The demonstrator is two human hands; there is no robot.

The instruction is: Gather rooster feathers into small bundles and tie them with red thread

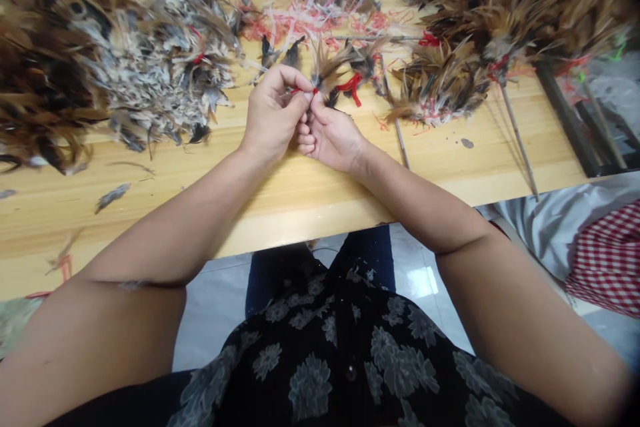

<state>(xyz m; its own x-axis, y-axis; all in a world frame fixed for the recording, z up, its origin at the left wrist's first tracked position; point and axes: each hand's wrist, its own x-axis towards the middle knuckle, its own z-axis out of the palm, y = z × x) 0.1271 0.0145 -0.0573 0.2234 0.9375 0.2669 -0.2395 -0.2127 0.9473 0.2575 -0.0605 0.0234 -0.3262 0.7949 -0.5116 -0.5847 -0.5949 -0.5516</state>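
My left hand (274, 115) and my right hand (331, 139) meet over the middle of a wooden table (300, 193). Together they pinch a small bundle of brown feathers (327, 67) bound with red string (313, 90). The left fingertips are closed on the string at the bundle's base. My right hand's fingers are curled under the bundle, thumb against it. The feather tips fan up and away from me. A loose red string piece (351, 87) lies just beyond the hands.
A big heap of brown and grey feathers (115, 60) covers the table's left. Finished feather dusters on sticks (495, 33) lie at the right. Red and white string scraps (310, 20) litter the back. A red checked cloth (610, 260) is at the right edge.
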